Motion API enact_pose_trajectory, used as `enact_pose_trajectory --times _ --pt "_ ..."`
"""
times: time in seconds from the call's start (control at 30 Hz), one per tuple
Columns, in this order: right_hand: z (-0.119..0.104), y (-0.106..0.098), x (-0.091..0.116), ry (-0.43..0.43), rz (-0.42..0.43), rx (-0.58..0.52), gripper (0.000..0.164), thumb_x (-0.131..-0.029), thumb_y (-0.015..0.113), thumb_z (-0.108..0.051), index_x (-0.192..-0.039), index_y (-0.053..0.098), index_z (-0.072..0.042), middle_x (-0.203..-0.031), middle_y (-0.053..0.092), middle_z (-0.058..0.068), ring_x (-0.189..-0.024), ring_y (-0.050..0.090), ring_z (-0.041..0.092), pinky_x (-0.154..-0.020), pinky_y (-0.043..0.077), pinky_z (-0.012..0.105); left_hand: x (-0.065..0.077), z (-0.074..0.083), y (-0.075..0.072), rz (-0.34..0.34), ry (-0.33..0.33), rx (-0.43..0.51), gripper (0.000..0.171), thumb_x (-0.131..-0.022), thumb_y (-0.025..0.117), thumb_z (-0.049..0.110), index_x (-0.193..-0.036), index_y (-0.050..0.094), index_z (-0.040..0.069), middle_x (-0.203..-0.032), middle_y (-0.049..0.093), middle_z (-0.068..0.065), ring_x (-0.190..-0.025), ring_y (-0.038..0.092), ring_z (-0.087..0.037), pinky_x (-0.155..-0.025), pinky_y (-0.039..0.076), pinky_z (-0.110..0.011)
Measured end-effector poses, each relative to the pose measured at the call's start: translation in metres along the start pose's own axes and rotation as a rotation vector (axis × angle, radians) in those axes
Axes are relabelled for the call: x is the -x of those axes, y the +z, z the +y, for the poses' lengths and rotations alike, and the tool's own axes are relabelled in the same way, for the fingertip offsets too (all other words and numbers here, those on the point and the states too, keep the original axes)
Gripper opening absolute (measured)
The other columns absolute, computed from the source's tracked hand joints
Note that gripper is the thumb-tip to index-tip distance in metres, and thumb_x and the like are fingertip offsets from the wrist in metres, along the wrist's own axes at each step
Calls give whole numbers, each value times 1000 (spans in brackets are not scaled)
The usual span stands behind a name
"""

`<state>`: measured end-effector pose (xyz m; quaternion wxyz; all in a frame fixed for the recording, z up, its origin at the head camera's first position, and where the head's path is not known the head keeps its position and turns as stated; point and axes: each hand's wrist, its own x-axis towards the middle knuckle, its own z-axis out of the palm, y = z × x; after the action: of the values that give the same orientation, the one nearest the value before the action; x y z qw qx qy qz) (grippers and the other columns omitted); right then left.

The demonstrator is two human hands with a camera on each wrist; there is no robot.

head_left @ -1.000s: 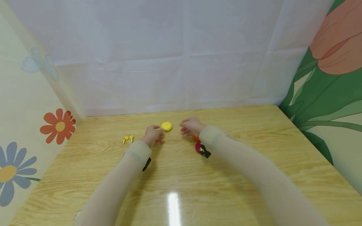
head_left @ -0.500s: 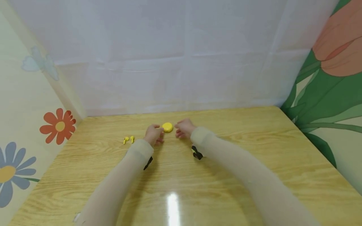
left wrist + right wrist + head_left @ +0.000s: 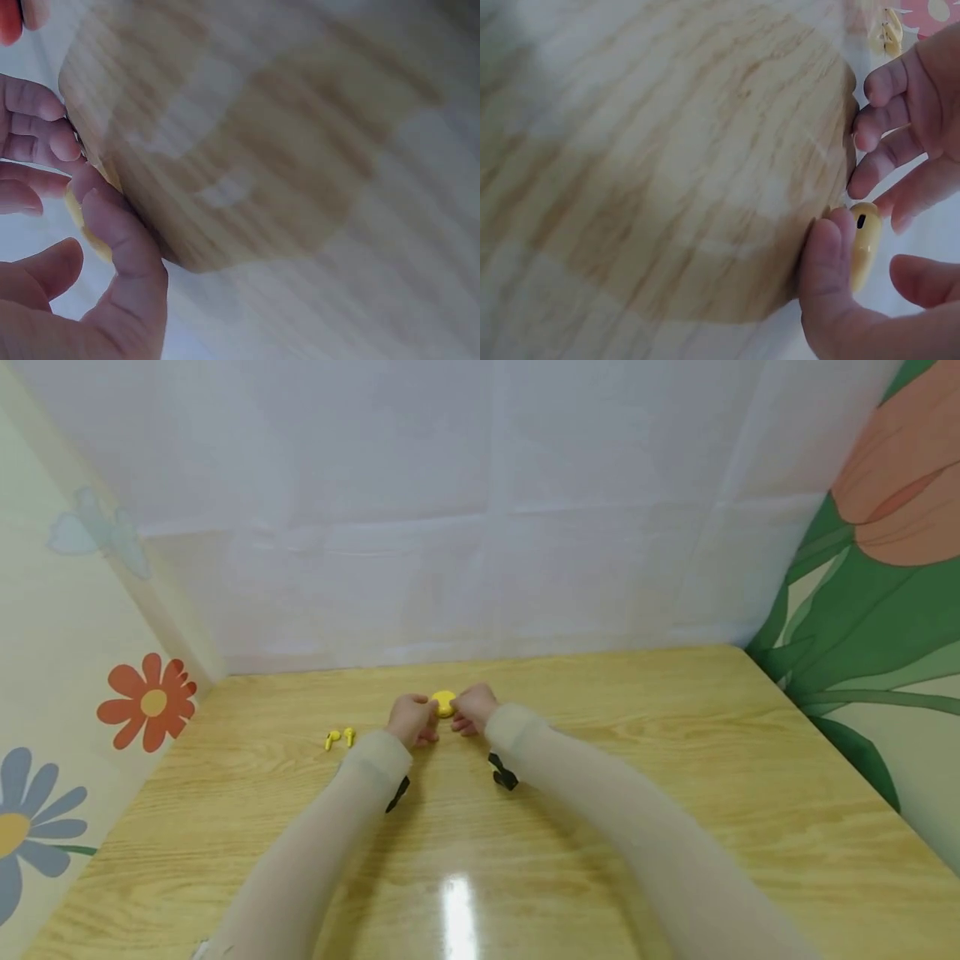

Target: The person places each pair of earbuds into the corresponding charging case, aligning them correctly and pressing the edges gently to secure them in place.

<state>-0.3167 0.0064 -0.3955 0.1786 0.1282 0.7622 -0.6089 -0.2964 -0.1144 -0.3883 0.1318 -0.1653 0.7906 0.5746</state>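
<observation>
A round yellow earbud case point(image 3: 444, 702) lies between the two hands near the back of the table. Its dark port slot faces the right wrist view. My left hand point(image 3: 411, 720) is at the case's left side, fingers loosely bent and touching its edge. At the other side is my right hand point(image 3: 474, 708), its thumb point(image 3: 829, 255) against the case's front. Another right-hand digit stands behind with a gap visible. In the left wrist view the left hand's digits cover most of the case. Two yellow earbuds point(image 3: 341, 739) lie left of the left hand.
The wooden table point(image 3: 637, 743) reaches back to a white sheet point(image 3: 375, 568). Flower-painted panels point(image 3: 153, 702) stand at both sides. A small whitish thing point(image 3: 201, 950) shows beside the left sleeve. Black wrist mounts point(image 3: 502, 772) hang under the wrists.
My right hand has moved left, from a gap away to touching the case. An orange and magenta thing seen earlier under the right wrist is out of sight. The left hand has barely moved.
</observation>
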Motion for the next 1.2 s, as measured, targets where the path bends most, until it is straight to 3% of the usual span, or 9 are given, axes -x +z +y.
enact_pose_trajectory --times 0.17,0.37,0.6,0.73,0.93,1.2 --pt "-5 0 3 32 -14 -1 20 -95 56 -1 -113 57 8 -66 57 9 -45 53 11 -43 45 20 -1 1 1 -8 6 -13 43 -101 52 17 -138 41 -3 -84 58 -6 -48 55 -10 -46 43 -24" --pt "-1 -1 -3 35 -20 -15 25 -92 57 5 -116 55 9 -61 57 8 -43 54 11 -41 44 20 0 1 3 -15 -11 6 34 -101 52 15 -130 46 -2 -82 58 -6 -47 55 -10 -47 42 -23" --pt "-3 -2 5 11 -33 -51 32 -94 53 3 -125 48 10 -62 57 9 -44 54 11 -40 44 20 5 6 5 -51 -33 197 40 -101 51 11 -136 40 -5 -80 56 -8 -47 55 -12 -49 49 -23" --pt "-8 -6 13 -15 -47 -75 33 -95 53 3 -126 44 7 -67 58 10 -44 55 12 -41 46 20 10 10 6 -49 -19 250 39 -101 50 9 -136 39 -5 -86 55 -10 -53 57 -13 -54 53 -25" --pt "-15 -14 28 -65 -76 -98 35 -94 56 5 -125 43 8 -80 60 15 -49 57 13 -46 48 20 20 11 1 -72 20 190 38 -102 49 13 -137 39 -1 -92 59 -11 -52 59 -12 -59 53 -26" --pt "-17 -23 48 -133 -114 -23 31 -94 59 2 -122 51 12 -103 66 30 -55 61 12 -59 55 24 39 11 -5 -78 99 99 37 -102 51 16 -135 42 1 -102 66 -17 -53 60 -11 -55 49 -24"
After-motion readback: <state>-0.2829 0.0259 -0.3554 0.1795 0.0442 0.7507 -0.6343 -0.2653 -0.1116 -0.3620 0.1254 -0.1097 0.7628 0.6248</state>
